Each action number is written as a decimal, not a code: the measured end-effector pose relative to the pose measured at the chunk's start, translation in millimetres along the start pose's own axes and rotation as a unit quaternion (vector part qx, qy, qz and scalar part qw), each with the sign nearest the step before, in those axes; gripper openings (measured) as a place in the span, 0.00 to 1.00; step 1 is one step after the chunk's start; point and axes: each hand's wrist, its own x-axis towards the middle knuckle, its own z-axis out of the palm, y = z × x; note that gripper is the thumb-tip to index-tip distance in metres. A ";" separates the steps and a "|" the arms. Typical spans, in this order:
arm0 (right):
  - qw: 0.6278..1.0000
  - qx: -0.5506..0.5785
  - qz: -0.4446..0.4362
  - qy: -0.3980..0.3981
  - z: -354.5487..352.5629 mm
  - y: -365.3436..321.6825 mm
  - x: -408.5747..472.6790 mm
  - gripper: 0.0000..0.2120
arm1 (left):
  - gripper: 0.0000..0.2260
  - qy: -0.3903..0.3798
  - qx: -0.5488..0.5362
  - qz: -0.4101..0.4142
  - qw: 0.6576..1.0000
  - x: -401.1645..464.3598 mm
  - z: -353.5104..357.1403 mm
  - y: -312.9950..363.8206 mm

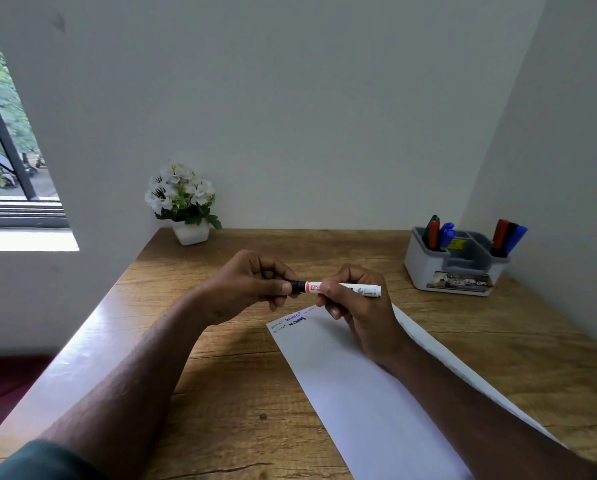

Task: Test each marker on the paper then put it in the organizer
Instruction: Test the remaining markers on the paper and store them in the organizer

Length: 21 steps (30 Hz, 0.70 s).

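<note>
Both hands hold one white marker [363, 289] level above the desk. Its black cap [297, 286] is gripped in the fingers of my left hand [245, 285]. My right hand [356, 313] wraps around the white barrel, whose red label band shows between the hands. Below them lies a white sheet of paper [359, 386], with a few short scribbles in blue and black near its far left corner. At the back right stands the grey organizer [454, 268], holding several red, blue, green and black markers upright in its outer compartments.
A small white pot of white flowers [186, 202] stands at the back left of the wooden desk [221, 393]. Walls close in behind and on the right. The desk's left edge drops off beside a window.
</note>
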 end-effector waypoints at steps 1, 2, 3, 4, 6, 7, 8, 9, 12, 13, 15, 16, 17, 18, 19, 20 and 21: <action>1.000 0.006 0.003 0.002 0.1 0.5 0.5 0.09 | 0.08 -0.002 -0.002 0.003 1.000 0.4 0.4 0.3; 1.000 0.011 0.006 0.004 -0.1 1.0 0.9 0.11 | 0.08 -0.006 -0.001 0.006 1.000 0.9 0.8 0.5; 1.000 0.013 0.008 0.005 -0.4 1.3 1.2 0.12 | 0.08 -0.012 0.003 0.007 1.000 1.4 1.7 1.0; 1.000 0.012 0.010 0.005 -0.6 1.3 1.2 0.12 | 0.08 -0.016 0.008 0.007 1.000 1.6 2.7 1.7; 1.000 0.013 0.016 0.003 -1.1 0.7 0.6 0.09 | 0.10 -0.011 0.017 0.008 1.000 1.6 6.0 3.4; 1.000 0.015 0.018 0.005 -1.5 0.0 0.0 0.08 | 0.10 -0.006 0.016 0.012 1.000 1.5 7.8 3.8; 1.000 0.015 0.018 0.008 -2.3 0.4 -0.2 0.08 | 0.10 -0.001 0.012 0.015 1.000 1.5 9.2 3.7; 1.000 0.014 0.017 0.009 -2.8 0.5 -0.1 0.08 | 0.09 0.003 0.006 0.017 1.000 1.5 10.5 3.2; 1.000 0.003 0.006 0.012 -2.3 0.0 0.5 0.09 | 0.10 0.033 -0.017 0.021 0.999 2.5 12.4 0.9; 1.000 -0.006 0.002 0.014 -1.2 0.1 0.7 0.11 | 0.11 0.047 -0.029 0.025 0.998 2.4 12.1 0.3; 0.999 -0.033 0.001 0.028 2.6 -0.3 1.2 0.11 | 0.12 0.067 -0.051 0.029 0.996 1.4 11.5 1.0; 0.998 -0.051 0.004 0.037 4.0 0.3 2.3 0.09 | 0.13 0.071 -0.059 0.028 0.995 1.4 11.9 1.6; 0.997 -0.065 0.010 0.045 5.3 -0.1 3.5 0.08 | 0.13 0.070 -0.065 0.026 0.995 1.9 13.7 2.5; 0.996 -0.072 0.020 0.052 5.9 -0.4 5.9 0.08 | 0.13 0.070 -0.063 0.025 0.995 3.4 15.7 2.9; 0.995 -0.078 0.032 0.056 6.0 -1.9 8.4 0.08 | 0.12 0.070 -0.052 0.024 0.996 5.6 18.0 3.3; 0.993 -0.091 0.044 0.058 5.6 -3.8 10.7 0.07 | 0.12 0.074 -0.034 0.023 0.996 8.4 20.5 3.6; 0.991 -0.109 0.057 0.056 4.8 -6.4 12.5 0.06 | 0.12 0.077 -0.013 0.020 0.997 11.5 23.1 4.2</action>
